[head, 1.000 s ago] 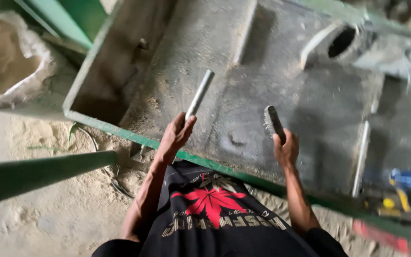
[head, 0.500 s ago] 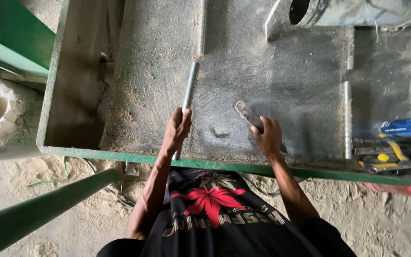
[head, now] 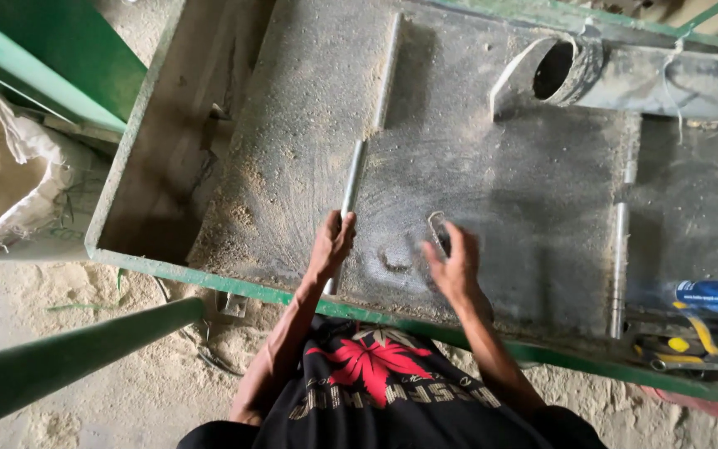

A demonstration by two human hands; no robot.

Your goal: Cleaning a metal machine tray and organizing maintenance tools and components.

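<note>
Metal rod (head: 349,187) points away, upright; left hand (head: 331,244) grip pinching it.

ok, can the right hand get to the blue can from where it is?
Probably, with a stretch. The right hand is busy with a small tool; the blue can lies far right, with only bare plate and a rod between.

Both bare arms reach forward — left hand (head: 331,243) curled in a grip, right hand (head: 452,264) blurred, fingers bent.
</note>
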